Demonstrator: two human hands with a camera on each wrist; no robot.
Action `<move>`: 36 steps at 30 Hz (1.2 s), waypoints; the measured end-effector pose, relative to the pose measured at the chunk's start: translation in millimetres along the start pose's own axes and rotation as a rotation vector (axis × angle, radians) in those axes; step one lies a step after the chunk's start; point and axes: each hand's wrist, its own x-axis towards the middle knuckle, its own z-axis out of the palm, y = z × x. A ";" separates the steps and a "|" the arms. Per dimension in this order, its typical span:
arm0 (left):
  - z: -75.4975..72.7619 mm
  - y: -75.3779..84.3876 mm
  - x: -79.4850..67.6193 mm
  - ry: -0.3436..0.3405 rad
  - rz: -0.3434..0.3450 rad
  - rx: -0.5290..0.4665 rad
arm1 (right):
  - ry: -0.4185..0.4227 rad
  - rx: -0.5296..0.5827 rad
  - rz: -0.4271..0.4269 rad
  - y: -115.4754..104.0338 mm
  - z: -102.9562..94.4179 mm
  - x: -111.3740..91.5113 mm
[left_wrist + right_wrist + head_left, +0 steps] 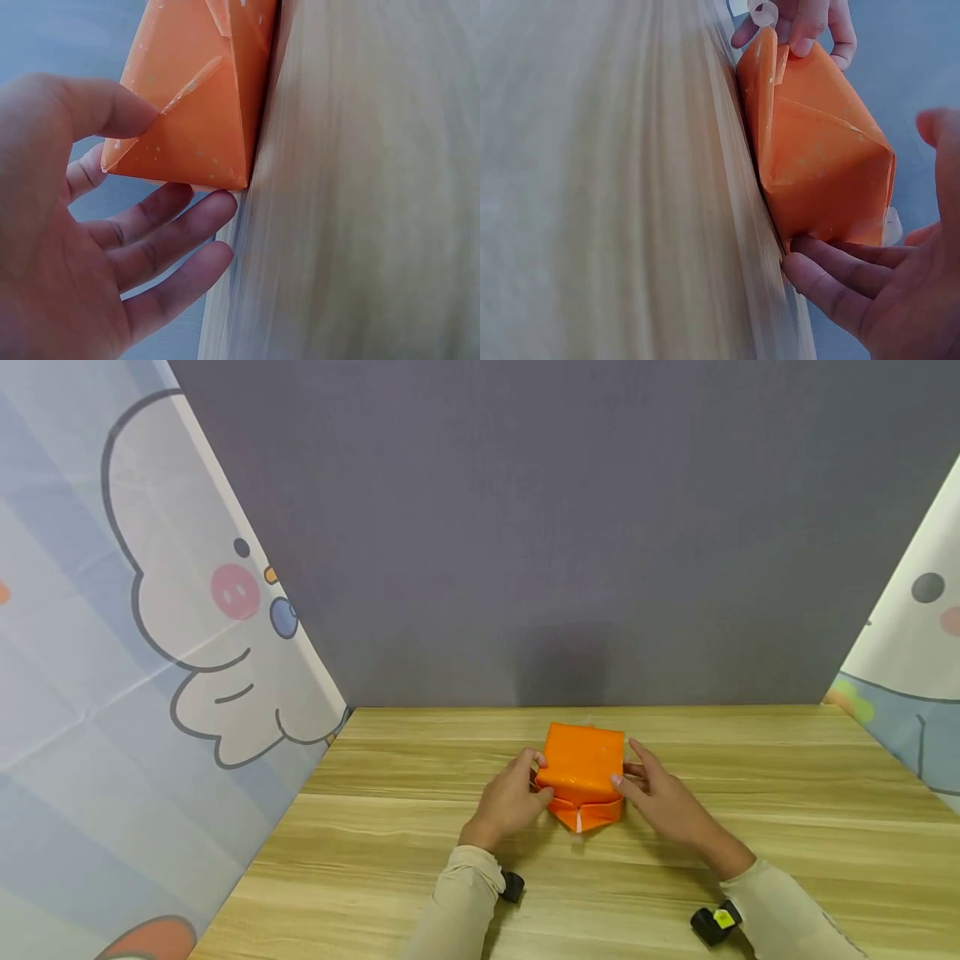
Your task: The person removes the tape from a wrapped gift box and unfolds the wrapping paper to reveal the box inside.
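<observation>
An orange wrapped package (pixel 583 758) with folded end flaps sits on the wooden table, between both hands. Its folded front (pixel 825 142) bulges, and a whitish strip shows at the middle of the near edge in the head view. My left hand (pixel 506 802) pinches the package's left corner; the thumb presses the front fold, while the lower fingers (pixel 172 240) spread loosely beside it. At the right side, the fingers of my right hand (pixel 663 797) touch the package with little bend. In the right wrist view that hand's thumb (pixel 939 129) stands apart from the wrapping.
The wooden table (pixel 360 860) runs back to a grey wall panel (pixel 525 527). Cartoon-printed sheets hang at the left (pixel 172 610) and right (pixel 915 627). Black wrist devices (pixel 512 887) are worn below each hand. A clear ring-like piece (pixel 763 13) shows at the package's top.
</observation>
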 end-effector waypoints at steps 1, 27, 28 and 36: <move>0.1 -0.1 -0.1 -0.001 0.000 -0.001 | -0.006 -0.002 -0.004 0.6 0.4 0.2; -1.0 -0.2 -2.1 -0.027 -0.001 -0.030 | -0.033 0.022 -0.051 0.9 8.1 2.2; -0.8 -0.7 -1.8 -0.029 -0.001 -0.030 | -0.034 0.025 -0.053 1.0 8.6 2.1; -0.5 -3.0 0.1 -0.038 0.016 -0.015 | -0.056 0.033 -0.024 -1.4 7.5 2.2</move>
